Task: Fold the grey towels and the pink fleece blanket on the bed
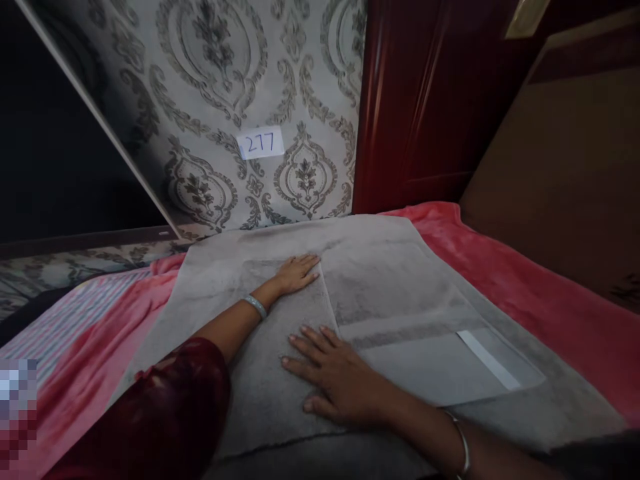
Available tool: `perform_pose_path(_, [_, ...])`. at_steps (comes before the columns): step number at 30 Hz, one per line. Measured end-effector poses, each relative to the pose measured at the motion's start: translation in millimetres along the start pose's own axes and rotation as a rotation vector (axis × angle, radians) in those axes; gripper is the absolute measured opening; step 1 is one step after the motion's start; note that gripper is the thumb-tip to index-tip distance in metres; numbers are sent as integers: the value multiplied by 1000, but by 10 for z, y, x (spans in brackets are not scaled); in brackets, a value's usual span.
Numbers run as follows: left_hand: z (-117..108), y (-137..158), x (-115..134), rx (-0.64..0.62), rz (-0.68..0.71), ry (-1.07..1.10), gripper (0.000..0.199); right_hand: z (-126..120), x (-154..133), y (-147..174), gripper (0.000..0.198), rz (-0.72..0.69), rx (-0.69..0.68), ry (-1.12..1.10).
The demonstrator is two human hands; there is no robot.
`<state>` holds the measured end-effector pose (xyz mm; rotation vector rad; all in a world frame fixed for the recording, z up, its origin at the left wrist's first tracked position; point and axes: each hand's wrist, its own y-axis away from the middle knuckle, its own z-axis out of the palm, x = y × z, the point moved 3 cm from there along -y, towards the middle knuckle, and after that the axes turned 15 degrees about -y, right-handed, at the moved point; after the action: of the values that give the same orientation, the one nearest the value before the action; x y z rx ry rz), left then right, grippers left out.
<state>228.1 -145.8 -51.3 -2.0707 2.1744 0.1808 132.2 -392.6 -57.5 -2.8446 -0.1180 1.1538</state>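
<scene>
My left hand (296, 274) lies flat on grey plush fabric (280, 340), fingers stretched out. Nearer to me, my right hand (340, 377) presses on the same fabric with its fingers spread. Neither holds anything. Just right of both hands, what looks like a clear flat plastic bag (415, 363) lies on the fabric; a white strip (489, 360) runs along its right part. My right hand and wrist cover some of its near left edge.
Under the grey fabric, a pink-red blanket (550, 300) shows on both sides, with striped cloth (75, 320) at left. Behind stand a patterned wall (305, 87) with a paper marked 277 (261, 142), a dark red door (425, 100) and a brown panel (570, 153) at right.
</scene>
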Motion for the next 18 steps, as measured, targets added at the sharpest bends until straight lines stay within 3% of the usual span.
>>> perform_pose_path(9, [38, -32, -29, 15, 11, 36, 64, 17, -239, 275, 68, -53, -28, -103])
perform_pose_path(18, [-37, -55, -20, 24, -7, -28, 64, 416, -346, 634, 47, -56, 63, 9])
